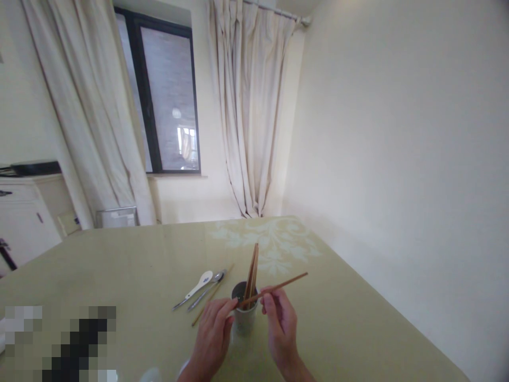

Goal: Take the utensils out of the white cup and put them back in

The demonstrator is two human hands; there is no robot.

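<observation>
Close to the table's front stands a cup (244, 321), dark inside, with several brown chopsticks (252, 270) upright in it and leaning slightly right. Across its mouth runs one brown chopstick (293, 280), tilted up to the right. My right hand (283, 329) pinches this chopstick near its middle, just right of the cup. At the lower end of the same stick, the fingers of my left hand (212, 331) are closed by the left side of the rim. How firmly they grip is partly hidden.
Left of the cup lie a white spoon (201, 283), a metal spoon (207, 292) and a thin yellowish stick (214, 292). The pale green table (131, 276) has its right edge along a wall (397, 159). A blurred dark object (79, 339) is at lower left.
</observation>
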